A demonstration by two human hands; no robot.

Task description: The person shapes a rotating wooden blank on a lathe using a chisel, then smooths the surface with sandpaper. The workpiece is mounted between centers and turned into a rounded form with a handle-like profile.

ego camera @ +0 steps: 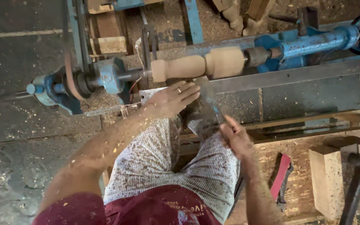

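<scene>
A pale wooden spindle (198,64) is mounted lying across a blue lathe (313,41), between the drive end at the left and the tail end at the right. A chisel (211,102) with a blurred blade is pointed at the spindle from below. The chisel is steadied by the left hand (173,99), whose fingers are stretched flat over the blade near the wood. Its handle end is gripped closed by the right hand (235,137). Sawdust is seen on both forearms and on the striped trousers (155,158). A red-handled tool (282,175) and a wooden block (328,179) are placed on the counter at the right.
</scene>
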